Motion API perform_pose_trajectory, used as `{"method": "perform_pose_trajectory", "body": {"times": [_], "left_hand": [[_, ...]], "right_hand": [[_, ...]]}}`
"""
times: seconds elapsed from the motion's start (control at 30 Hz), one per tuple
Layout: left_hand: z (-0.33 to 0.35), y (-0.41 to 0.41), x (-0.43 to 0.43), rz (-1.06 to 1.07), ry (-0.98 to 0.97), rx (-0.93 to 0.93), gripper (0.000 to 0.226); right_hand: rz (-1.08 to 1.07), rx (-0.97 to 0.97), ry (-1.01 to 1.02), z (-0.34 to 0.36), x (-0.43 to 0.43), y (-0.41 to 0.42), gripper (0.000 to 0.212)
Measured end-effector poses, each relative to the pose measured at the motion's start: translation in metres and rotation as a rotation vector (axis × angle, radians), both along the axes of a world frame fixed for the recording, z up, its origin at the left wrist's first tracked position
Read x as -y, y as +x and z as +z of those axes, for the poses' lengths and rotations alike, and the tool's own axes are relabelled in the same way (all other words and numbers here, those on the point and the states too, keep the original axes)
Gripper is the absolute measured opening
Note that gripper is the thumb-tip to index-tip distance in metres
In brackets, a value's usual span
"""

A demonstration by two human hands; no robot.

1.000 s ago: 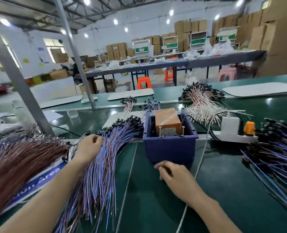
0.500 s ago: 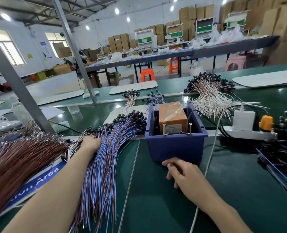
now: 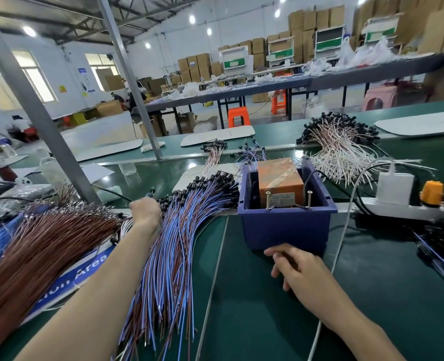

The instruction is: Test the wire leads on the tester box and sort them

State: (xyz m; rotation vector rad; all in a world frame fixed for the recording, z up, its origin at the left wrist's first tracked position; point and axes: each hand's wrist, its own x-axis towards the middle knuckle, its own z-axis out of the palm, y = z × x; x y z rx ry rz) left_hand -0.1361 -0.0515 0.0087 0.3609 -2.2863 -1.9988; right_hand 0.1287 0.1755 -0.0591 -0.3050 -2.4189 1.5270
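Reaching into the black plug ends of the blue-and-brown wire leads (image 3: 174,256), my left hand (image 3: 146,213) sits left of centre with its fingers curled down out of sight. I cannot tell whether they have closed on a lead. My right hand (image 3: 301,269) rests on the green table (image 3: 241,329) at lower right, fingers loosely bent with nothing seen in them, just in front of the blue bin (image 3: 286,227).

The leads lie as one long fan. Its long axis runs from the bottom centre of the frame up and rightward, loose ends nearest me and black plugs pointing toward the bin's left side. Each lead is thin, striped blue, violet and brown.

The bin is open-topped, at centre right, and holds the orange tester box (image 3: 280,178), wrapped in clear tape. Two screws (image 3: 267,200) stand upright at the bin's near rim.

A heap of brown wires (image 3: 41,246) fills the left edge. A pile of pale leads (image 3: 340,152) with black plugs lies beyond the bin at upper right. A white power strip (image 3: 403,209) lies right of the bin, with dark blue leads (image 3: 439,246) at the right edge.
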Motion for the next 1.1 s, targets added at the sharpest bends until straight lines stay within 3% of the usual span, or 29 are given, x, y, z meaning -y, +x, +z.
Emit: {"method": "perform_pose_trajectory", "body": {"times": [0.2,0.33,0.5,0.63,0.73,0.83,0.97,1.1], "left_hand": [[0.071,0.065,-0.015,0.045,0.086,-0.479,0.014],[0.110,0.124,-0.037,-0.137,-0.036,-0.854,0.004],[0.070,0.205,-0.085,-0.419,-0.257,-1.051,0.013],[0.008,0.249,-0.116,-0.581,-0.509,-1.163,0.005],[-0.014,0.259,-0.126,-0.657,-0.681,-1.244,0.015],[-0.019,0.257,-0.126,-0.677,-0.741,-1.294,0.022],[-0.025,0.256,-0.123,-0.746,-0.729,-1.327,0.022],[-0.030,0.254,-0.126,-0.735,-0.652,-1.328,0.019]], "right_hand": [[0.001,-0.070,0.001,-0.001,0.001,0.001,0.024],[-0.089,-0.240,0.025,0.002,0.005,0.003,0.027],[-0.380,-0.652,0.102,0.015,0.005,0.011,0.075],[-0.480,-0.662,0.087,0.020,-0.004,0.022,0.095],[-0.540,-0.635,0.203,0.017,-0.012,0.026,0.083],[-0.628,-0.638,0.582,0.017,-0.023,0.026,0.026],[-0.734,-0.568,0.611,0.022,-0.020,0.024,0.054],[-0.712,-0.516,0.556,0.023,-0.020,0.024,0.037]]}}
